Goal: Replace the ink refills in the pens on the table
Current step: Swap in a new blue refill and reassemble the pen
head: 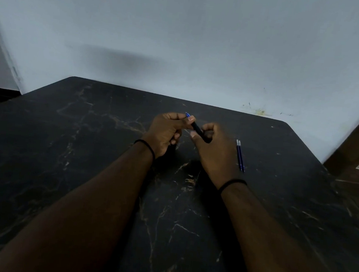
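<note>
A black pen (pixel 198 129) is held above the middle of the dark marble table (pixel 87 150), tilted up to the left. A blue refill tip (pixel 187 114) sticks out at its upper left end. My left hand (pixel 166 132) pinches that upper end between thumb and fingers. My right hand (pixel 213 148) is closed around the pen's lower barrel, which it partly hides. Two blue ink refills (pixel 240 155) lie side by side on the table, just right of my right hand.
A pale wall (pixel 182 39) rises directly behind the table's far edge. A brown wooden surface (pixel 358 150) stands at the right, beyond the table's corner. Both wrists carry a thin black band.
</note>
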The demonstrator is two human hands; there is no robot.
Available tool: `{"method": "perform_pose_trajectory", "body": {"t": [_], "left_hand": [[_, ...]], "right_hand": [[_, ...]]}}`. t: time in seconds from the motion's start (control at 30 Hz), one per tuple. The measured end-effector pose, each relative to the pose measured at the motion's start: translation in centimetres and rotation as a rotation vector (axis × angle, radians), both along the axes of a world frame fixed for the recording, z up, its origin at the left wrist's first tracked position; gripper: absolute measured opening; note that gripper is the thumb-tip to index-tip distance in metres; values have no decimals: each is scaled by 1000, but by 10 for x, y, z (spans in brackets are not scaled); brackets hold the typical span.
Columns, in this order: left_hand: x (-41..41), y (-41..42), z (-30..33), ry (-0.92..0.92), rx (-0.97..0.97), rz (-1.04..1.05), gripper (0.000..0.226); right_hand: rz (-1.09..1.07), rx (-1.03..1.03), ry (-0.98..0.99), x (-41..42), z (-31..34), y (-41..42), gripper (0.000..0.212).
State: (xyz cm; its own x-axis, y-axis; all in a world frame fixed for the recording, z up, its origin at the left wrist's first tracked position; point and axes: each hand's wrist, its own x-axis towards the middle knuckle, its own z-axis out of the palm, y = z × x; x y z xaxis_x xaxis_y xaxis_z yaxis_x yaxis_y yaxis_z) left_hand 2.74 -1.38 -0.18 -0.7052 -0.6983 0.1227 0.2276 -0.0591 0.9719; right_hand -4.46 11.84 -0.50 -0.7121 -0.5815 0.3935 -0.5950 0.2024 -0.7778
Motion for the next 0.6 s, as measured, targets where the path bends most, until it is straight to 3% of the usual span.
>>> {"method": "perform_pose_trajectory", "body": {"t": [0.2,0.4,0.5,0.6], "left_hand": [[0,1,0,-4,9,12,9],[-1,0,-1,11,27,21,8],[-1,-1,-1,19,37,36,8],[-1,-1,0,22,63,67,14]], "right_hand": [[-8,-30,-37,-2,1,1,9],[33,58,5,-1,3,2,19],[44,12,-29,-1,2,0,3],[34,-33,-51,0,1,-1,18]]}}
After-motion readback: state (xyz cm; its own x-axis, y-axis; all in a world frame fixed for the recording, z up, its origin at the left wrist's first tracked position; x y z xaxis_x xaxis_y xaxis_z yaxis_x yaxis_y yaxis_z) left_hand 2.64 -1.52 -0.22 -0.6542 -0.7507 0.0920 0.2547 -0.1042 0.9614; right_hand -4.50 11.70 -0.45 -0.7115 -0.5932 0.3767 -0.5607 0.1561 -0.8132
